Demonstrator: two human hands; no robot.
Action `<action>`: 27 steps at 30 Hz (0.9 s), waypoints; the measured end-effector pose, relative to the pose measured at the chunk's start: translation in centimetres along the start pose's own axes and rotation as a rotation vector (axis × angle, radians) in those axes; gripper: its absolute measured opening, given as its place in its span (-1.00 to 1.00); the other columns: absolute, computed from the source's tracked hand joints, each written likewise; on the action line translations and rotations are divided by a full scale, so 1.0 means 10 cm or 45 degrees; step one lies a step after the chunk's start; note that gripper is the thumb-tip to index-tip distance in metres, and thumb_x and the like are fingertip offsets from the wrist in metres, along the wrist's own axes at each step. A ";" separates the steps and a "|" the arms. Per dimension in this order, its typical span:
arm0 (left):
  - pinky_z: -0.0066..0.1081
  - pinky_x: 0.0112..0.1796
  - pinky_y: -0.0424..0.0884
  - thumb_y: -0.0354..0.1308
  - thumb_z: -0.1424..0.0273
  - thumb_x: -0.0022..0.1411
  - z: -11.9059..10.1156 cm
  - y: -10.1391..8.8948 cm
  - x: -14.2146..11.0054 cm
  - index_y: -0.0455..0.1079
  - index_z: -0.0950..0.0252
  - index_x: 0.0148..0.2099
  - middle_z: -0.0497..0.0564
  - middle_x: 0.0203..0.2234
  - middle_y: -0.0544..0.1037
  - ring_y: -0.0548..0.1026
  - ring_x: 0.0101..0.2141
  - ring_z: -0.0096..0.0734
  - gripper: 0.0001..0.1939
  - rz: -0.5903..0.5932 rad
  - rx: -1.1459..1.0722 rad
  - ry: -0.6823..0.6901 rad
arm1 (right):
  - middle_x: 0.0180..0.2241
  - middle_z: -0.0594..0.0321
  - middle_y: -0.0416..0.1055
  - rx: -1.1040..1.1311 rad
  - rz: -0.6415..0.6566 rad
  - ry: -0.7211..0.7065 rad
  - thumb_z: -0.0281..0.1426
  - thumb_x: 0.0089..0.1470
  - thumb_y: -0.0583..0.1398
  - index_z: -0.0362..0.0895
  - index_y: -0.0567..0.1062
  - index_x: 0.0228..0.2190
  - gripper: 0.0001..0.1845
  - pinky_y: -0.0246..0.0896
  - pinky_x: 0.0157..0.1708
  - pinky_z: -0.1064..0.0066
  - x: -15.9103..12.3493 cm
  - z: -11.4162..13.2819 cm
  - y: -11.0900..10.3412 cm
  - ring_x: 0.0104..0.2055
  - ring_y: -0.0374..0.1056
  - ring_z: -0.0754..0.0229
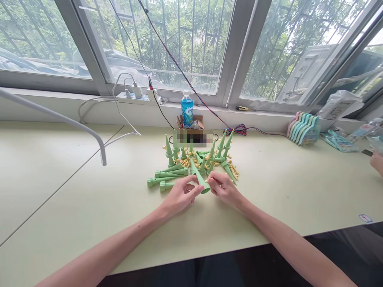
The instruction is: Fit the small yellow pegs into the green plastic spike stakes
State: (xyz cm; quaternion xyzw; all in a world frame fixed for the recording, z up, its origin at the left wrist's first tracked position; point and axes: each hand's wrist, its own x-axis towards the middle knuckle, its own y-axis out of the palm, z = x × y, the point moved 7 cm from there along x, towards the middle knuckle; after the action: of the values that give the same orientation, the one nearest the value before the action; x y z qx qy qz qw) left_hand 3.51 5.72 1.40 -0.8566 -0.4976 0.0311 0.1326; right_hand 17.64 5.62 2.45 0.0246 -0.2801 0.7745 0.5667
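Note:
My left hand (183,194) is closed around a green plastic watering spike (202,182), its wide open end tilted toward me. Beside that end, my right hand (223,186) is pinched. A small yellowish bit shows at its fingertips, too small to make out. Just beyond both hands is a group of similar green spikes, some upright, such as one spike (169,151), others lying down, such as a capped spike (161,181). Small yellow plastic pieces (183,162) are scattered among them.
A bottle of blue liquid (187,109) stands behind the pile, near a small cardboard box (198,121). Coiled wires (239,129) lie to the right. Pastel hangers (303,127) stand farther right, near another person's hand (377,162). A white curved bar (103,153) reaches in from the left.

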 end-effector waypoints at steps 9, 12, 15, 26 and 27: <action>-0.54 -0.53 0.37 0.17 0.33 0.29 -0.18 -0.02 -0.04 0.38 0.21 0.05 -0.01 -0.25 0.39 0.33 -0.55 -0.64 -0.71 -0.212 0.407 0.515 | -0.66 0.40 0.09 0.014 0.014 0.020 -0.12 0.32 0.02 -0.11 0.18 -0.57 -0.52 -0.10 -0.58 0.44 0.01 -0.03 0.01 -0.61 -0.02 0.34; -0.55 -0.52 0.38 0.13 0.40 0.33 -0.15 0.00 -0.06 0.36 0.15 0.10 0.01 -0.16 0.40 0.34 -0.55 -0.67 -0.70 -0.222 0.490 0.610 | -0.65 0.40 0.10 0.052 0.035 0.057 -0.12 0.33 0.00 -0.11 0.18 -0.56 -0.52 -0.06 -0.57 0.45 0.02 -0.04 0.04 -0.60 0.01 0.34; -0.54 -0.52 0.38 0.11 0.41 0.34 -0.13 -0.01 -0.06 0.36 0.14 0.10 0.01 -0.12 0.39 0.32 -0.57 -0.70 -0.71 -0.271 0.553 0.616 | -0.64 0.39 0.11 0.104 0.010 0.063 -0.13 0.34 0.00 -0.11 0.19 -0.56 -0.53 -0.06 -0.58 0.45 0.02 -0.06 0.06 -0.61 0.01 0.34; -0.53 -0.60 0.24 -0.02 0.08 0.36 -0.09 -0.10 0.02 0.32 0.30 -0.27 -0.09 -0.49 0.44 0.29 -0.67 -0.62 -0.62 -0.286 0.094 0.060 | -0.66 0.42 0.10 0.051 -0.200 0.067 -0.13 0.33 0.01 -0.10 0.26 -0.47 -0.60 -0.04 -0.58 0.45 0.00 -0.09 -0.06 -0.63 0.01 0.33; -0.52 -0.61 0.23 -0.05 0.04 0.36 -0.06 -0.07 0.02 0.33 0.31 -0.29 -0.10 -0.54 0.43 0.29 -0.68 -0.60 -0.58 -0.218 0.040 0.016 | -0.65 0.41 0.11 0.022 -0.186 0.049 -0.14 0.33 0.01 -0.10 0.26 -0.48 -0.61 -0.03 -0.57 0.45 0.01 -0.07 -0.06 -0.62 0.01 0.33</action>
State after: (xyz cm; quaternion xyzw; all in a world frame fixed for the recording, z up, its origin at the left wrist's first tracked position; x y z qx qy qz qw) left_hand 3.16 6.14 2.16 -0.8089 -0.5677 0.0221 0.1511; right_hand 18.36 6.10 2.15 0.0349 -0.2601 0.7338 0.6266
